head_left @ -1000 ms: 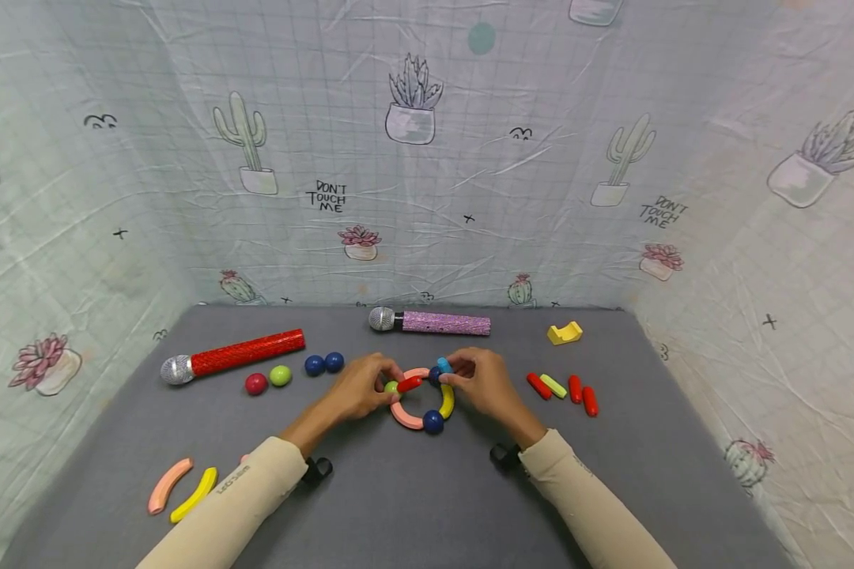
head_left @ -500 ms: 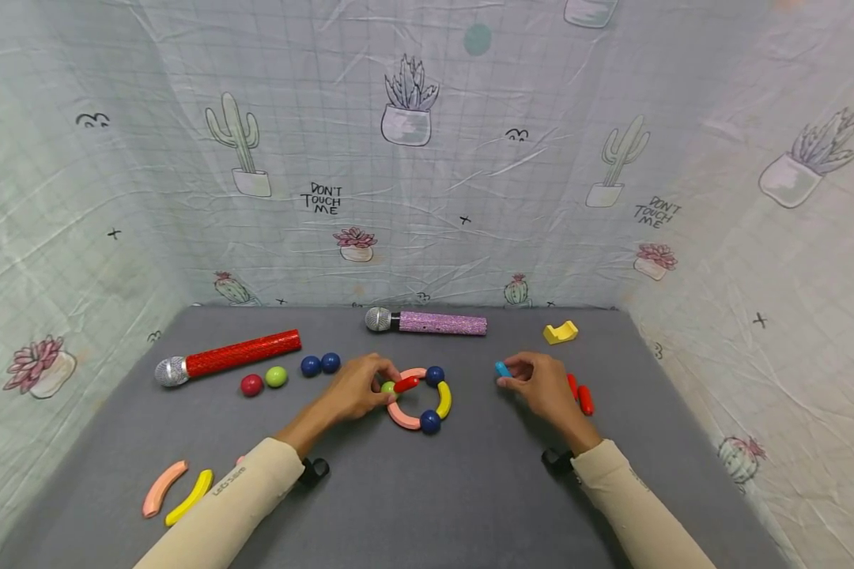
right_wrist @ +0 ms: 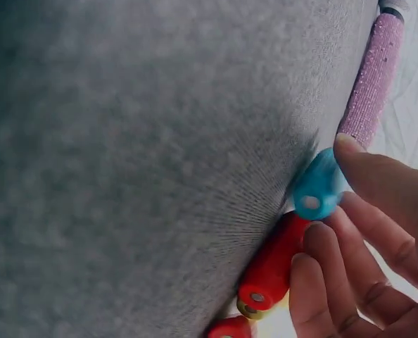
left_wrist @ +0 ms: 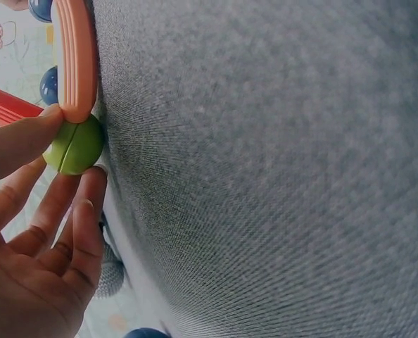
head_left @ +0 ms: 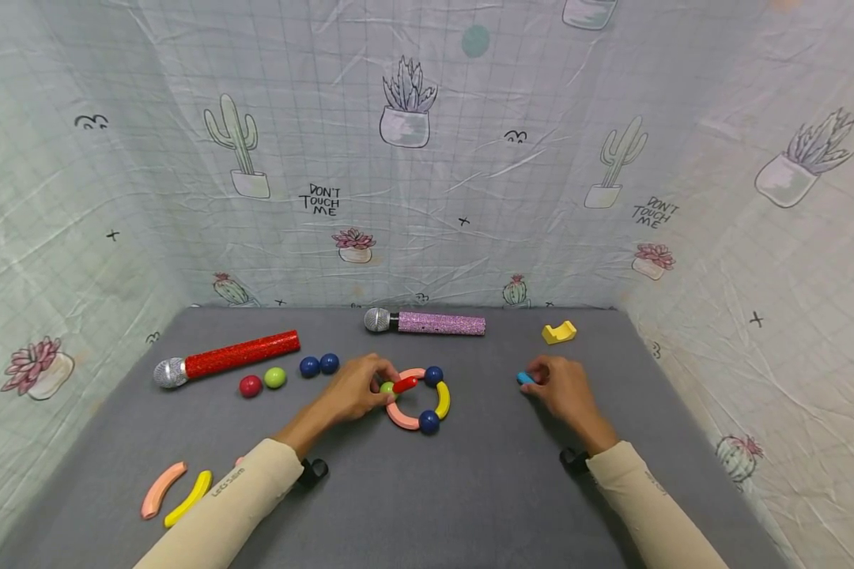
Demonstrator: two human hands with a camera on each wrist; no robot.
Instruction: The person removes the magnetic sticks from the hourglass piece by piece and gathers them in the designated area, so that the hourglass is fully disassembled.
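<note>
In the head view, my left hand (head_left: 358, 387) pinches a green ball (head_left: 387, 389) at the left of a ring of magnetic building pieces. A red magnetic rod (head_left: 405, 385) sticks out from that ball over the ring. Two salmon curved pieces (head_left: 403, 417), a yellow curved piece (head_left: 444, 400) and two navy balls (head_left: 429, 421) form the rest. The left wrist view shows the thumb where the salmon piece (left_wrist: 77, 60) meets the green ball. At the right, my right hand (head_left: 565, 389) holds a light blue magnetic rod (right_wrist: 317, 184) between thumb and fingers, close over red rods (right_wrist: 274, 264).
A red microphone (head_left: 242, 353) and a purple one (head_left: 441, 323) lie toward the back. Loose red (head_left: 251, 386), green (head_left: 274, 377) and navy balls (head_left: 309, 366) lie left. Salmon (head_left: 162, 490) and yellow (head_left: 189, 499) curved pieces lie front left; a yellow notched block (head_left: 559, 332) sits back right.
My right hand has moved right, away from the ring, carrying the light blue rod from beside the far navy ball to over the loose rods. My left hand keeps its pinch.
</note>
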